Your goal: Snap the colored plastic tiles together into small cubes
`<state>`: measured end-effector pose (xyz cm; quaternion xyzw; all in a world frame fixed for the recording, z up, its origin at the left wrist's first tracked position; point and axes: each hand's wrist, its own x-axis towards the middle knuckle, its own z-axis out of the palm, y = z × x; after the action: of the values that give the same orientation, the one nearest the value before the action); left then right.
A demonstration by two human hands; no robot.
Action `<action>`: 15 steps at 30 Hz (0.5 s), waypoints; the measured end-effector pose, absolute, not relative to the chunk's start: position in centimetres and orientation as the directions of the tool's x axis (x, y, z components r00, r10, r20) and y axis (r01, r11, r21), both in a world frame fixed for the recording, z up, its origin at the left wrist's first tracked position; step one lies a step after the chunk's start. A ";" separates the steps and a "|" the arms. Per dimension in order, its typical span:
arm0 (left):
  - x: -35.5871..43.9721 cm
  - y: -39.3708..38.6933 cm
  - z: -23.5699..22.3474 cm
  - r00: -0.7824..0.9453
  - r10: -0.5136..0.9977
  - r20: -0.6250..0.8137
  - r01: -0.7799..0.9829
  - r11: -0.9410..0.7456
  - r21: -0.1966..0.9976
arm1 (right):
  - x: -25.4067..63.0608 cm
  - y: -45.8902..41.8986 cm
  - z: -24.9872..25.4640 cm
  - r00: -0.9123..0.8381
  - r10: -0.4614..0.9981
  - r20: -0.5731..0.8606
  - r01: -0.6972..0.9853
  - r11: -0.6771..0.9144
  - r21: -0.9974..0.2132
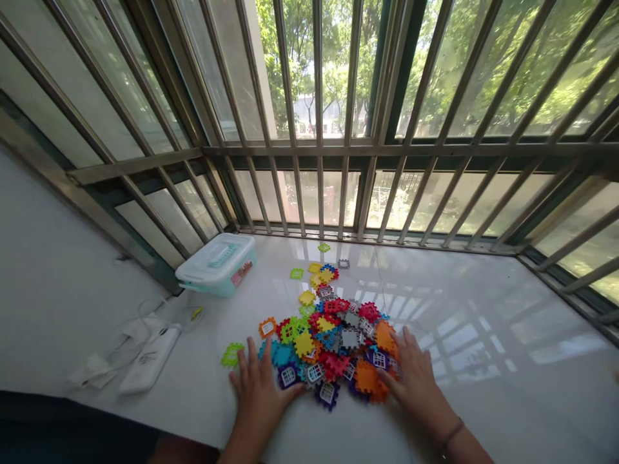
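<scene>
A heap of colourful interlocking plastic tiles (333, 335) lies on a glossy white window ledge (483, 361). My left hand (260, 386) rests flat on the ledge, fingers stretched toward the heap's left edge, touching blue and purple tiles. My right hand (413, 377) lies flat at the heap's right edge, fingers spread over orange and purple tiles. Neither hand grips anything. A few loose tiles (323, 270) are scattered farther back toward the window.
A white and teal lidded box (217, 263) stands at the back left. A white power strip with cables (147, 357) lies at the left. Metal window bars (319, 148) close off the back and right sides.
</scene>
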<state>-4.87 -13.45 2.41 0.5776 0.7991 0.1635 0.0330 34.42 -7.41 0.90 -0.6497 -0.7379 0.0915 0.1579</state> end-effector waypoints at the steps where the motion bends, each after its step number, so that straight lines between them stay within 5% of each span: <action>1: -5.9 -12.6 2.6 -0.358 0.928 0.104 0.902 0.314 0.297 | 33.7 -7.5 1.1 -0.151 0.985 0.084 0.923 0.170 -0.345; 6: -10.8 -9.0 3.1 -0.286 0.958 -0.008 0.920 0.277 0.279 | 29.5 -7.1 2.2 -0.378 0.926 -0.016 0.862 0.345 -0.372; 12: -9.3 -6.0 2.6 0.084 0.996 -0.002 0.918 -0.077 0.390 | 24.8 -4.5 2.2 -0.334 0.913 0.234 0.779 0.407 -0.477; 15: -7.1 -4.9 2.4 0.127 0.990 0.066 0.874 -0.143 0.464 | 23.1 -3.0 2.4 -0.297 0.918 0.262 0.744 0.395 -0.539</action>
<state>-7.05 -4.90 2.37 0.7338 0.6349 0.1824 0.1586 23.12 -2.98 2.45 -0.5264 -0.7893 0.1599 0.2727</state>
